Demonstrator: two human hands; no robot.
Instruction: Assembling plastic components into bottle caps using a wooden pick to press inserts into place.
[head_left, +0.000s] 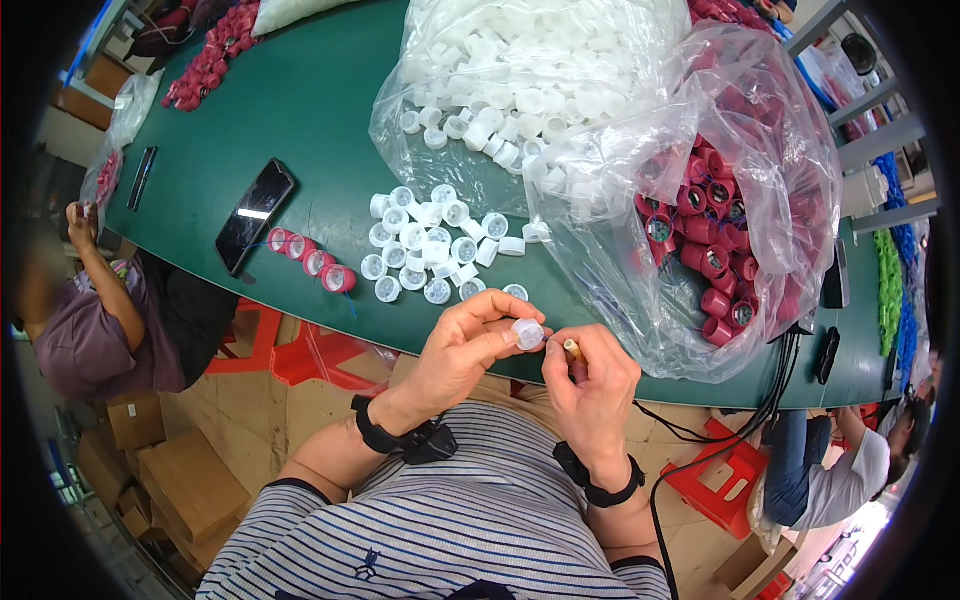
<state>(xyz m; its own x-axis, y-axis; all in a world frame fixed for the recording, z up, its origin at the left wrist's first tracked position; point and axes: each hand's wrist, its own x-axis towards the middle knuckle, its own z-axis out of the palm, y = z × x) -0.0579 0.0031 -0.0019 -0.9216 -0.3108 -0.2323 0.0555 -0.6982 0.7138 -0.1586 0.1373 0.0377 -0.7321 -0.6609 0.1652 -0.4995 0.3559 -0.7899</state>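
striped-shirted worker's left hand [462,352] pinches a small white plastic cap [527,333] at the green table's [320,120] edge; right hand [592,385] grips a thin tan stick [572,349]. loose white caps [430,245], four red caps [310,260], a black phone [255,214] and bulging clear bags [700,170] crowd beyond.

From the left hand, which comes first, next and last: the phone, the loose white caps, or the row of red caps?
From the left hand:
1. Loose white caps, on the table just above it.
2. Row of red caps, up and left.
3. Phone, farthest left.
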